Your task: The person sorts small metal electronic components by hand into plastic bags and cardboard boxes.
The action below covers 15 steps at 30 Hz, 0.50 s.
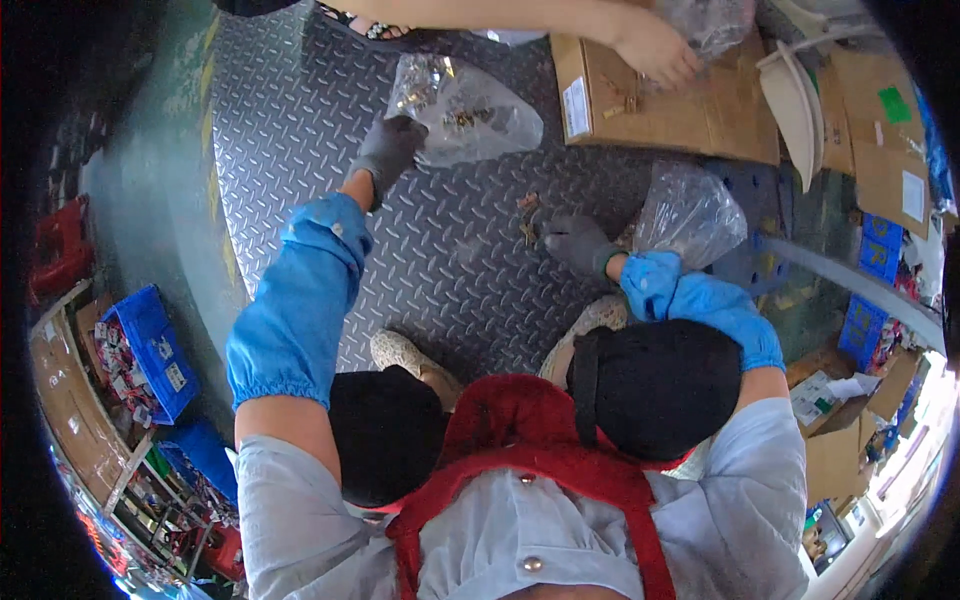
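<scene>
My left hand (390, 150), in a grey glove, is closed on the near left edge of a clear plastic bag (500, 125). Small brass-coloured metal parts (465, 118) show through the film. To the right and nearer to me, my gloved right hand (578, 243) has its fingers curled in. At its fingertips are a few small brass-coloured metal parts (529, 234), low over the dark diamond-plate floor (450, 270); the glove partly hides the grip. A second clear plastic bag (692, 215) lies right beside my right wrist.
Another person's arm (560, 15) reaches across the far side, its hand (655, 50) over a cardboard box (670, 115). A pale curved scoop-like piece (795, 110) stands beside that box. Blue crates (155, 350) sit at the left, and open cartons (840, 440) at the right.
</scene>
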Each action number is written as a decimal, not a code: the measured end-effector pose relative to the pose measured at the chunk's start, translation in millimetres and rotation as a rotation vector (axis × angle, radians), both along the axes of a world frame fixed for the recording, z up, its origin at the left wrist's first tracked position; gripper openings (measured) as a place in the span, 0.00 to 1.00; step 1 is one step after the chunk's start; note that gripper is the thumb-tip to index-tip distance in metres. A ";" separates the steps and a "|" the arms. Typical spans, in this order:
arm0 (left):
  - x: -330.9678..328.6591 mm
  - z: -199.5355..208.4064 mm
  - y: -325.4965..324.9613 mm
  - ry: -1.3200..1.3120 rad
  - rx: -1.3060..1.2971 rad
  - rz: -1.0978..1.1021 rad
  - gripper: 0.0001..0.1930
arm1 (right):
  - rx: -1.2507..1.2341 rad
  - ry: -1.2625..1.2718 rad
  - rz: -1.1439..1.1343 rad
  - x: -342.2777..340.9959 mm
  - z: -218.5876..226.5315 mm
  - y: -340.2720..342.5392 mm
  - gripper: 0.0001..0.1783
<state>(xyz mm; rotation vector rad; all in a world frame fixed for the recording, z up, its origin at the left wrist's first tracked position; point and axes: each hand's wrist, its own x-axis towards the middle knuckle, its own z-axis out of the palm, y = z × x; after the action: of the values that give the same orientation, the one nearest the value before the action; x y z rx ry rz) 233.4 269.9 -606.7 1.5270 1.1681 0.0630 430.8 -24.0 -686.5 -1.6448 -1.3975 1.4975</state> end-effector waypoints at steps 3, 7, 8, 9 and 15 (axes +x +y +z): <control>6.5 -14.1 2.5 -0.029 0.029 -0.012 0.14 | 0.149 -0.344 -0.020 2.9 117.6 71.9 0.15; 5.5 -29.2 4.4 -0.051 -0.035 0.008 0.14 | 0.331 -0.540 0.097 -11.9 155.6 141.8 0.15; 11.8 -23.6 1.4 -0.078 -0.029 -0.005 0.14 | 0.320 -0.559 0.102 -15.4 148.4 154.3 0.16; 16.6 -14.7 -1.8 -0.068 -0.039 -0.010 0.14 | 0.308 -0.614 0.122 -18.0 133.9 167.1 0.16; 17.1 -22.9 5.2 -0.332 -0.202 0.170 0.10 | 0.328 -0.756 0.097 -19.1 63.8 202.0 0.14</control>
<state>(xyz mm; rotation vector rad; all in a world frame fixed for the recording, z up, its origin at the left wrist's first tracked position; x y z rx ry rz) 250.5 275.1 -629.6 1.1841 1.0013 0.2936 411.7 178.0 -622.7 -2.0274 -1.9955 0.6222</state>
